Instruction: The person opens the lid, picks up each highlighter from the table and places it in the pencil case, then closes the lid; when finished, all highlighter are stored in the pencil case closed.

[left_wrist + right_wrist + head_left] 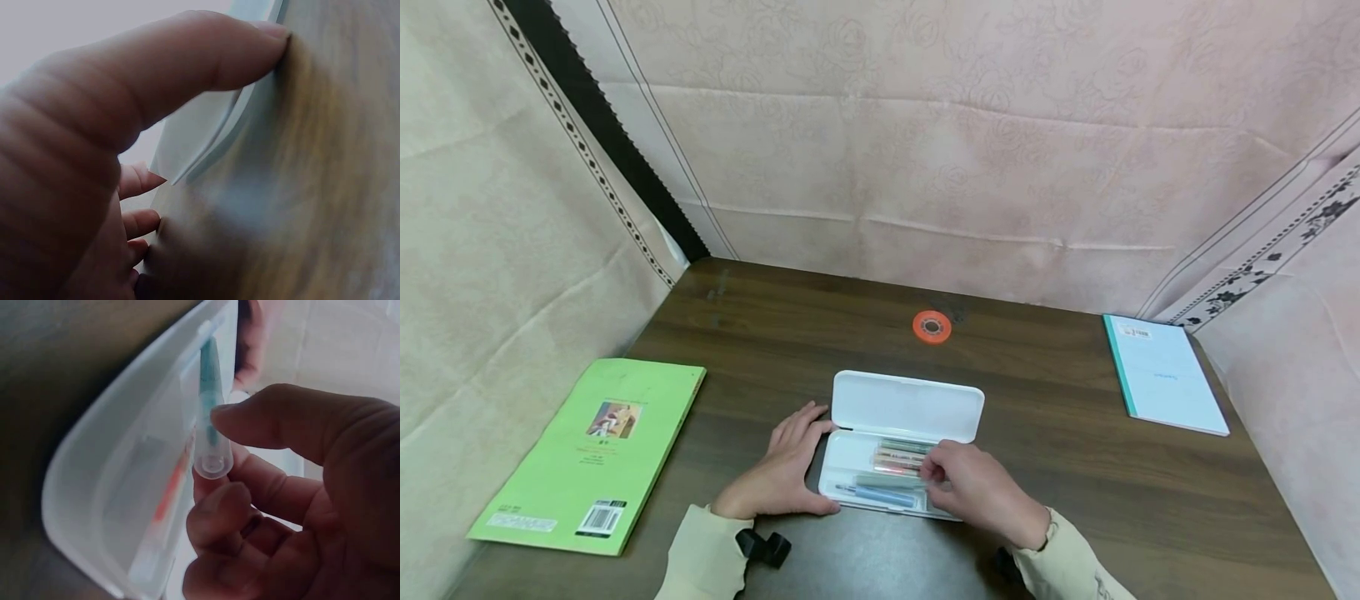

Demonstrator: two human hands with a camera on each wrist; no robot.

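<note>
A white pencil case (904, 405) lies on the table with its lid raised at the far side. Several pens (901, 454) lie in its tray, with a light blue pen (883, 497) near the front edge. My right hand (973, 483) is over the tray's right part. Between its thumb and fingers it pinches a teal pen (212, 419) with a clear end; the pen's far end is over the tray. My left hand (790, 467) is at the case's left side, fingers extended. Its thumb (206, 53) touches the case's near edge.
A green book (595, 450) lies at the table's left edge. At the right edge is a light blue book (1168, 375). An orange ring-shaped object (932, 327) lies behind the case. Pale patterned cloth (925, 167) hangs behind the table and on both sides.
</note>
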